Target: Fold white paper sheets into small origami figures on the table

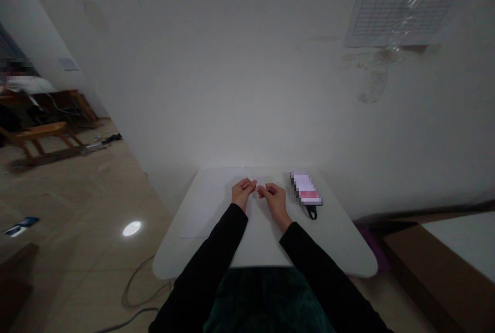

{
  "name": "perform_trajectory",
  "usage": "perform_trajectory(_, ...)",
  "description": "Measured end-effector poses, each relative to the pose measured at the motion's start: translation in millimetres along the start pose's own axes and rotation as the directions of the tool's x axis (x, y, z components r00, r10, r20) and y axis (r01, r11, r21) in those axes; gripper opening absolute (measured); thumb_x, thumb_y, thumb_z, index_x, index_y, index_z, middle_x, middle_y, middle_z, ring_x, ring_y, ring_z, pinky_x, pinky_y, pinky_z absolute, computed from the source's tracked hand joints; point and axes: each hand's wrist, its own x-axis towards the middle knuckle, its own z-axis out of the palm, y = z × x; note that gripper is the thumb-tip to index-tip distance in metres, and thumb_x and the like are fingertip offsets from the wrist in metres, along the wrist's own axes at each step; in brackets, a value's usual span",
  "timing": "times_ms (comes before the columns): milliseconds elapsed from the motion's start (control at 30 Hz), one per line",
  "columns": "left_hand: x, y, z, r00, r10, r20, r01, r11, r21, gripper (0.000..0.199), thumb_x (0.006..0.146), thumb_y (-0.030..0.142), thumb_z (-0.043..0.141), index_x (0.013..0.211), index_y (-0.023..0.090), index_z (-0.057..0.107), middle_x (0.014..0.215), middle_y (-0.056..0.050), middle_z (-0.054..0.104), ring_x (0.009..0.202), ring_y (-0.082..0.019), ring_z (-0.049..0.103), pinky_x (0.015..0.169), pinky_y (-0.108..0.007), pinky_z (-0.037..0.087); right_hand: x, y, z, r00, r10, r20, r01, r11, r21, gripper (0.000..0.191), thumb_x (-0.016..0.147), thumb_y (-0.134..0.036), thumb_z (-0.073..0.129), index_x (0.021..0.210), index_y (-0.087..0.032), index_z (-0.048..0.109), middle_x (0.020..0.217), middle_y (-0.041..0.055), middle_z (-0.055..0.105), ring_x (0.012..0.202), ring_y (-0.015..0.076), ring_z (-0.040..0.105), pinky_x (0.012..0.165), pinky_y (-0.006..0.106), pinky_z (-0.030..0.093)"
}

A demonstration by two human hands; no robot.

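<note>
Grips narrow, your left hand [243,192] and right hand [275,198] almost meet, phone [305,188] nearer your right; you can't tell if they hold anything.

white wall [247,75], stained | tan floor [96,188] | wooden furniture [48,129], left | dim light

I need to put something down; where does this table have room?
The white table has bare surface at its near right corner, between the right sleeve, the phone and the table's edge. Crowded: the middle, where the left hand and right hand nearly meet. A paper sheet lies at left.
</note>
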Motion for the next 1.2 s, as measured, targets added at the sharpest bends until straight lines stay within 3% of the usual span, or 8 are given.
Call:
perform_trajectory(100,-1.0,0.5,-0.4,0.996,0.037,0.085,-0.044,0.996,0.080,0.041,0.053,0.041,0.081,0.058,0.015,0.050,0.055,0.003,0.055,0.053,-0.009,0.052,0.058,-0.023,0.043,-0.3,-1.1,0.0,1.000,-0.023,-0.021,0.023,1.000,0.000,0.035,0.070,-0.050,0.066,0.067,-0.015,0.063,0.063,0.0058,0.064,0.056,0.0155,0.057,0.056,0.028,0.048)
perform_trajectory(200,-0.6,-1.4,-1.6,0.995,0.049,0.084,-0.055,0.996,0.072,0.042,0.054,0.040,0.081,0.056,0.016,0.047,0.052,0.005,0.052,0.052,-0.008,0.050,0.055,-0.021,0.040,-0.3,-0.4,2.0,1.000,-0.022,-0.016,0.023,1.000,0.017,0.035,0.069,-0.050,0.067,0.066,-0.016,0.062,0.062,0.0052,0.064,0.055,0.0150,0.056,0.056,0.028,0.048)
perform_trajectory(367,0.4,-4.4,-1.7,0.999,-0.044,-0.021,0.041,0.987,-0.153,0.037,0.051,0.031,0.083,0.064,0.014,0.053,0.059,0.004,0.055,0.053,-0.005,0.049,0.051,-0.019,0.036,-1.8,-1.6,6.3,0.999,-0.049,-0.007,0.048,0.998,-0.040,0.033,0.071,-0.049,0.066,0.066,-0.017,0.061,0.059,0.0032,0.063,0.053,0.0143,0.055,0.055,0.027,0.045)
perform_trajectory(467,0.2,-2.7,0.9,0.990,-0.125,-0.057,0.103,0.948,-0.300,0.028,0.057,0.024,0.081,0.069,0.014,0.058,0.062,0.003,0.056,0.052,-0.004,0.050,0.048,-0.017,0.037,-3.6,-5.0,8.3,0.997,-0.073,0.006,0.073,0.992,-0.100,0.032,0.072,-0.048,0.064,0.066,-0.017,0.062,0.059,0.0020,0.062,0.053,0.0137,0.055,0.054,0.026,0.044)
perform_trajectory(667,-0.6,2.8,10.3,0.971,-0.194,-0.138,0.109,0.879,-0.465,0.010,0.072,0.009,0.067,0.068,0.014,0.060,0.069,0.000,0.062,0.060,-0.006,0.058,0.063,-0.017,0.049,-3.4,-4.7,8.7,0.997,-0.081,0.001,0.081,0.991,-0.105,0.030,0.072,-0.047,0.064,0.066,-0.018,0.061,0.060,0.0007,0.061,0.054,0.0134,0.054,0.055,0.026,0.045)
perform_trajectory(900,-3.5,5.5,12.8,0.988,-0.138,-0.070,0.094,0.896,-0.434,0.006,0.076,0.012,0.064,0.082,0.013,0.065,0.100,-0.007,0.068,0.084,-0.010,0.064,0.075,-0.018,0.051,-2.4,-2.2,7.4,0.997,-0.072,-0.017,0.070,0.995,-0.078,0.027,0.072,-0.044,0.065,0.064,-0.018,0.061,0.059,0.0002,0.060,0.053,0.0130,0.054,0.055,0.026,0.044)
perform_trajectory(1200,-2.5,4.7,9.6,0.986,-0.144,-0.082,0.086,0.867,-0.491,0.003,0.077,0.013,0.067,0.077,0.010,0.066,0.092,-0.007,0.069,0.081,-0.009,0.065,0.074,-0.017,0.052,-2.8,-2.6,6.7,0.997,-0.073,0.003,0.072,0.994,-0.086,0.028,0.072,-0.045,0.065,0.067,-0.017,0.063,0.064,0.0030,0.064,0.054,0.0135,0.054,0.055,0.026,0.045)
